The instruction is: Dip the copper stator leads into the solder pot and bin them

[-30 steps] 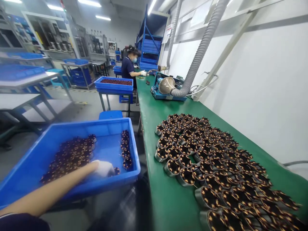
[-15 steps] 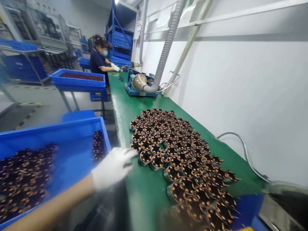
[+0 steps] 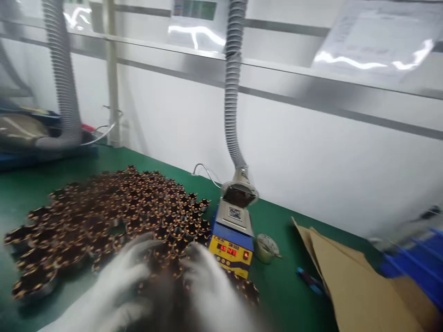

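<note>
Many small metal rings with copper-wound dark cores, which look like motor stators point(image 3: 152, 198), stand packed on the green bench point(image 3: 287, 299). At the near side of the group, my left hand point(image 3: 117, 281) in a white glove is cupped, with its fingers bent and somewhat apart. My right hand point(image 3: 211, 290), also gloved in white, faces it from the right and is strongly smeared. Between the two hands is a dark, blurred patch with copper specks. Whether either hand grips a stator there cannot be made out.
A blue and yellow soldering pot point(image 3: 230, 251) with red digits stands right of the stators, under a grey extraction hose point(image 3: 232, 92). Beside it are a small round tub point(image 3: 266, 249), a blue-handled tool point(image 3: 309, 280), brown cardboard point(image 3: 360, 281) and a blue crate point(image 3: 422, 263).
My view has swung right, from the bench's length and the blue bins to the wall and soldering pot. My left hand has moved from the bench edge to the stators; my right hand now shows.
</note>
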The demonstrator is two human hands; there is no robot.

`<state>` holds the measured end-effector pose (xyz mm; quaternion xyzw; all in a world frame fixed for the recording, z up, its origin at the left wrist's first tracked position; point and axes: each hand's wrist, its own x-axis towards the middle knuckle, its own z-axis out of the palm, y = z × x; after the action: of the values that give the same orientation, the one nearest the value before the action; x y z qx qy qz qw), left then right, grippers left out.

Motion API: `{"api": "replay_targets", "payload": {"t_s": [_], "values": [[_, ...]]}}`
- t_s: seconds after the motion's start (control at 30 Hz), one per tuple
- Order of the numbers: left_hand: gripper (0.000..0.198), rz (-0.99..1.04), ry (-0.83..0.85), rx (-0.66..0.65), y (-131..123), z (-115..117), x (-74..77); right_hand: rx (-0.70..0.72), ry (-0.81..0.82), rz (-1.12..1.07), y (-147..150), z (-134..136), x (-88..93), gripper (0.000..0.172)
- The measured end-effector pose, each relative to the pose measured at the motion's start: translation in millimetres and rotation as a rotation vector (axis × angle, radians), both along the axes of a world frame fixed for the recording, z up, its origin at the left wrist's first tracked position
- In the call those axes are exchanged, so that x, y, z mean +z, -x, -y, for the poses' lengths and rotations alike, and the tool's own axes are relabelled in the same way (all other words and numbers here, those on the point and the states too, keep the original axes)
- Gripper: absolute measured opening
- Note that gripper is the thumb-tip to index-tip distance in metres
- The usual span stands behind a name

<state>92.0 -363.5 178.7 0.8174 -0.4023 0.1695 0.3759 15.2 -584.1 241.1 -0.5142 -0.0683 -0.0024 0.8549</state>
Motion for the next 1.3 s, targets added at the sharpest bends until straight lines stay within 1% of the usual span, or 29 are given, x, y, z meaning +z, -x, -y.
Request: {"api": "replay_targets", "payload": {"t_s": [0.03,0.07,0.1,0.13,0.2,0.27,0.3,0.37,0.4,0.47,0.5,0.53,0.6,0.67,0.7,0.73,0.8,0.83,0.87,0.9,0.93,1.0,1.03,1.07,1.17,1.2,1.23,1.27,1.3], "values": [[0.021,-0.111,0.046,-0.147,2.8,22.4,15.5,-0.014,0.0,0.004,0.4,-2.3,-0.2,0.051],[0.025,-0.204,0.087,-0.259,5.7,45.5,29.7,-0.031,-0.002,0.011,0.7,-3.3,0.7,0.052],[0.028,-0.268,0.123,-0.301,8.5,68.1,41.8,-0.057,-0.011,0.02,1.3,-2.4,2.9,0.051],[0.033,-0.284,0.168,-0.277,11.1,89.1,51.3,-0.099,-0.034,0.031,2.2,0.7,5.9,0.049],[0.047,-0.21,0.221,-0.204,15.3,122.3,62.4,-0.209,-0.098,0.056,5.4,11.4,12.9,0.043],[0.059,-0.108,0.215,-0.184,18.0,141.5,66.3,-0.305,-0.153,0.081,8.8,24.3,18.1,0.038],[0.062,-0.088,0.193,-0.212,18.8,146.1,67.5,-0.326,-0.165,0.092,9.8,30.2,19.3,0.038],[0.058,-0.125,0.18,-0.284,18.9,149.0,70.8,-0.323,-0.155,0.112,9.4,39.9,18.6,0.039],[0.051,-0.157,0.208,-0.307,18.4,149.0,73.2,-0.303,-0.136,0.121,8.0,43.7,17.0,0.041],[0.026,-0.189,0.332,-0.352,16.5,149.6,78.1,-0.259,-0.089,0.131,4.7,49.7,12.5,0.044],[0.019,-0.223,0.413,-0.364,15.3,150.7,79.9,-0.243,-0.069,0.135,3.5,52.0,10.1,0.045],[0.019,-0.287,0.492,-0.369,14.0,152.0,80.8,-0.233,-0.058,0.135,3.2,53.8,7.9,0.044],[0.024,-0.482,0.629,-0.349,11.5,153.4,80.6,-0.228,-0.076,0.105,5.9,55.9,5.2,0.039],[0.028,-0.646,0.705,-0.316,10.2,150.7,79.6,-0.205,-0.13,0.041,12.1,56.5,5.5,0.035],[0.029,-0.676,0.686,-0.316,10.3,147.7,79.8,-0.176,-0.164,0.005,15.6,56.5,6.7,0.036],[0.031,-0.676,0.624,-0.333,11.0,144.2,80.6,-0.139,-0.194,-0.025,18.9,56.3,8.0,0.039],[0.047,-0.639,0.416,-0.392,13.7,137.9,83.2,-0.078,-0.229,-0.054,23.1,55.7,9.4,0.043],[0.056,-0.62,0.323,-0.409,15.3,136.1,84.2,-0.078,-0.236,-0.054,23.4,55.5,8.5,0.043],[0.063,-0.604,0.28,-0.411,16.7,135.7,84.8,-0.101,-0.237,-0.05,22.3,55.4,6.2,0.04],[0.063,-0.601,0.292,-0.41,17.8,136.9,84.5,-0.138,-0.232,-0.044,19.8,55.5,2.4,0.037],[0.057,-0.604,0.348,-0.408,18.3,139.4,83.4,-0.179,-0.22,-0.037,16.2,55.7,-2.5,0.035],[0.032,-0.636,0.491,-0.414,17.8,147.3,79.5,-0.226,-0.178,-0.024,7.3,56.8,-13.6,0.034],[0.023,-0.671,0.572,-0.411,16.7,151.8,77.0,-0.222,-0.154,-0.022,3.1,57.6,-18.4,0.035],[0.019,-0.72,0.641,-0.403,15.1,156.0,74.7,-0.208,-0.134,-0.022,-0.1,58.3,-22.0,0.036],[0.026,-0.882,0.844,-0.342,7.5,162.0,71.3,-0.155,-0.116,-0.034,-0.6,59.3,-22.5,0.036],[0.031,-0.906,0.924,-0.315,5.0,161.2,71.9,-0.143,-0.119,-0.038,2.0,59.0,-19.4,0.035],[0.035,-0.895,0.968,-0.296,3.0,159.0,73.4,-0.123,-0.127,-0.045,5.4,58.3,-15.2,0.037],[0.038,-0.866,0.96,-0.3,2.0,155.9,75.6,-0.094,-0.146,-0.057,8.9,57.5,-10.4,0.04],[0.041,-0.833,0.887,-0.328,2.3,152.4,78.3,-0.059,-0.176,-0.071,12.1,56.6,-5.4,0.044]]}}
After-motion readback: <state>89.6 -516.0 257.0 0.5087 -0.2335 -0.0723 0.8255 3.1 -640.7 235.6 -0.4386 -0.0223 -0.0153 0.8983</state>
